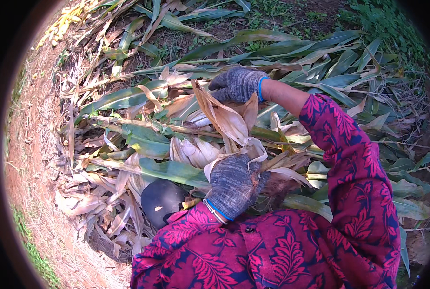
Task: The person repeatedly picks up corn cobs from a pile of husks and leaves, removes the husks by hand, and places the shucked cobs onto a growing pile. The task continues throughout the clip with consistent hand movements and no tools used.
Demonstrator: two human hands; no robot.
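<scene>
My left hand (233, 186), in a grey knitted glove with a blue cuff, is closed around dry corn husk (231, 119) close to my body. The pale, papery leaves of that husk fan out above the glove, and brown silk clings to its fingers. Farther out, my right hand (238, 85), gloved the same way, reaches over the cut corn stalks with its fingers curved. The upright husk leaf partly covers its fingertips, so whether it grips anything is unclear. Just left of centre, a husk-wrapped ear of corn (193, 151) lies among the stalks.
Cut corn stalks with long green leaves (175, 171) spread across the ground before me. Stripped dry husks (84, 202) lie heaped on the left beside a dark rounded object (162, 202), perhaps footwear. Bare yellow corn ears (65, 21) are piled at far left. Green weeds (384, 25) grow at upper right.
</scene>
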